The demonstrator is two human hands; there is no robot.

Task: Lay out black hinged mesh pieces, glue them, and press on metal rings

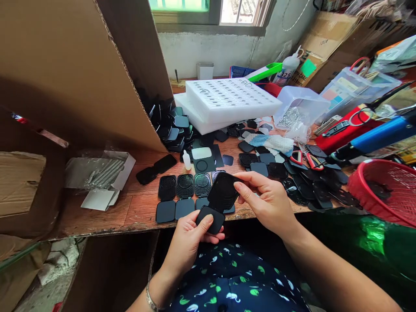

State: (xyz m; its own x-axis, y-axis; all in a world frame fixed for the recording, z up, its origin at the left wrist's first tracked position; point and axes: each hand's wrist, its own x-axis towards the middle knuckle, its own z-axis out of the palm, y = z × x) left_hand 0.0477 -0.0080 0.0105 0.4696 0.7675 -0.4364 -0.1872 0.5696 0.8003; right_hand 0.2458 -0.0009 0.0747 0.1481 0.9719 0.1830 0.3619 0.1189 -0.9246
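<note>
My left hand [191,236] grips the lower half of an open black hinged case [217,203] just off the table's front edge. My right hand [266,201] pinches the raised upper half of the same case with thumb and fingers. Right behind the case, a row of open black cases [184,186] lies flat on the wooden table [136,208]. More black case parts [305,182] are scattered to the right of my right hand.
A big cardboard box flap [74,69] leans over the left. White foam trays [227,102] sit at the back, a heap of black cases [172,125] beside them. A red basket [386,190], a blue-handled tool [377,138], red scissors [303,159] and a small glue bottle [186,160] lie around.
</note>
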